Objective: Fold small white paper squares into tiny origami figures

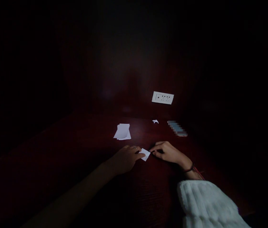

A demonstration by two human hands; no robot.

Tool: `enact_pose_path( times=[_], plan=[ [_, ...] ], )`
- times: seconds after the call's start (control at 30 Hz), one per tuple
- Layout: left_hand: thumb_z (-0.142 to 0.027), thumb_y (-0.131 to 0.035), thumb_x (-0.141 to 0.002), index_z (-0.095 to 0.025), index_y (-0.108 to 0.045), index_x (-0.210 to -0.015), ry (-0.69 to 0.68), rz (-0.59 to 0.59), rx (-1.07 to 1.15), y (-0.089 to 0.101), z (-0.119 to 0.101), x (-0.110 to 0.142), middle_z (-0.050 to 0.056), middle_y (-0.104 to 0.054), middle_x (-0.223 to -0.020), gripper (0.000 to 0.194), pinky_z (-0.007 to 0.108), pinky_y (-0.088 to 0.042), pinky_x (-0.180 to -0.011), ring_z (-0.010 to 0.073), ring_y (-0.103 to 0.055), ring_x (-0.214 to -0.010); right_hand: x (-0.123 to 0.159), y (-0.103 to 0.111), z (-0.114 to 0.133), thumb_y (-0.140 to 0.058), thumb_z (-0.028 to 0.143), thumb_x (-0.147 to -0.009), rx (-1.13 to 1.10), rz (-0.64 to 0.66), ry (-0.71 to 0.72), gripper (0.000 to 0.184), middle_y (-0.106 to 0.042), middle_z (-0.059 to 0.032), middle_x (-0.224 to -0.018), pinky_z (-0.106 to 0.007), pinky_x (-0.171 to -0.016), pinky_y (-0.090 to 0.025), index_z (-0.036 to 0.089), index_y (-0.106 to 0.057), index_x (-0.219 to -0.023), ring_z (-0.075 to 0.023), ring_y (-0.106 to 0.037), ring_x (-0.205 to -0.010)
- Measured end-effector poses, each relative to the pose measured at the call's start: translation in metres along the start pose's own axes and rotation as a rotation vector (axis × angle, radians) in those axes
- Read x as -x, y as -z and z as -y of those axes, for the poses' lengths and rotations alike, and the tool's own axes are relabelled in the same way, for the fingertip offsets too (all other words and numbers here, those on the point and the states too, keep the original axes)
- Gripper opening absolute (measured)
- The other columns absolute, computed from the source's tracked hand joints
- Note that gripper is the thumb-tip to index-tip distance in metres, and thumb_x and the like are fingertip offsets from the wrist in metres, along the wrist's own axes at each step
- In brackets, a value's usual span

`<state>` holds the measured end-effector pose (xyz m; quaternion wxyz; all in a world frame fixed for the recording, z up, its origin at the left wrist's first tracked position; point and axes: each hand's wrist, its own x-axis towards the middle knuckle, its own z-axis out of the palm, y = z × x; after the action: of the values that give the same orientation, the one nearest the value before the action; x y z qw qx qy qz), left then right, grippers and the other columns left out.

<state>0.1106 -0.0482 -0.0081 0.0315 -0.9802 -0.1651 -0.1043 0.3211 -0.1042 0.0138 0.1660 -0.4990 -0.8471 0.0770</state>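
Note:
A small white piece of paper (145, 154) lies on the dark red wooden table (148, 196), pinched between both hands. My left hand (125, 158) grips its left edge with fingers curled. From the right, my right hand (166, 152) pinches the other edge; its wrist wears a thin bracelet and a white knit sleeve.
A small stack of white paper sheets (122, 131) lies beyond the hands. A tiny folded paper scrap (155, 121) and a phone (177, 128) lie farther back right. A white socket panel (162, 97) sits on the dark wall. The surroundings are very dark.

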Motion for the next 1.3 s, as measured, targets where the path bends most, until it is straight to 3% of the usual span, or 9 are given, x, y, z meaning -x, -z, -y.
enact_pose_path(
  times=[0.37, 0.63, 1.0, 1.3],
  plan=[
    [-0.005, -0.035, -0.068, -0.025, -0.038, -0.112, -0.043, 0.003, 0.104, -0.008, 0.012, 0.003, -0.002, -0.033, -0.125, 0.049, 0.034, -0.025, -0.090, 0.0173, -0.024, -0.115, -0.005, -0.013, -0.006, -0.049, 0.032, -0.074, -0.078, -0.023, 0.079, 0.028, -0.055, -0.0043, -0.085, -0.020, -0.070, -0.038, 0.018, -0.058, -0.096, -0.0108, -0.051, -0.076],
    [-0.004, -0.036, -0.066, -0.025, -0.043, -0.108, -0.062, -0.029, 0.154, 0.001, 0.008, 0.000, -0.001, -0.042, -0.114, 0.046, 0.031, -0.027, -0.088, 0.0150, -0.035, -0.106, -0.004, -0.009, -0.007, -0.044, 0.029, -0.077, -0.073, 0.026, 0.082, 0.025, -0.055, -0.0036, -0.087, -0.021, -0.072, -0.038, 0.018, -0.058, -0.096, -0.0104, -0.050, -0.079],
    [-0.004, -0.034, -0.068, -0.023, -0.042, -0.108, -0.074, -0.037, 0.145, -0.008, 0.016, -0.006, -0.003, -0.042, -0.118, 0.045, 0.031, -0.025, -0.090, 0.0142, -0.031, -0.110, -0.014, -0.016, -0.007, -0.035, 0.026, -0.082, 0.015, -0.052, 0.022, 0.025, -0.055, -0.0043, -0.078, -0.021, -0.069, -0.037, 0.014, -0.056, -0.081, -0.0107, -0.050, -0.074],
    [-0.009, -0.037, -0.072, -0.024, -0.046, -0.105, -0.061, -0.051, 0.073, 0.004, 0.010, -0.005, 0.000, -0.045, -0.112, 0.037, 0.033, -0.026, -0.087, 0.0165, -0.037, -0.103, -0.019, -0.019, -0.002, -0.032, 0.027, -0.083, 0.107, -0.114, -0.101, 0.024, -0.051, -0.0042, -0.077, -0.021, -0.067, -0.036, 0.013, -0.051, -0.080, -0.0099, -0.048, -0.072]
  ],
)
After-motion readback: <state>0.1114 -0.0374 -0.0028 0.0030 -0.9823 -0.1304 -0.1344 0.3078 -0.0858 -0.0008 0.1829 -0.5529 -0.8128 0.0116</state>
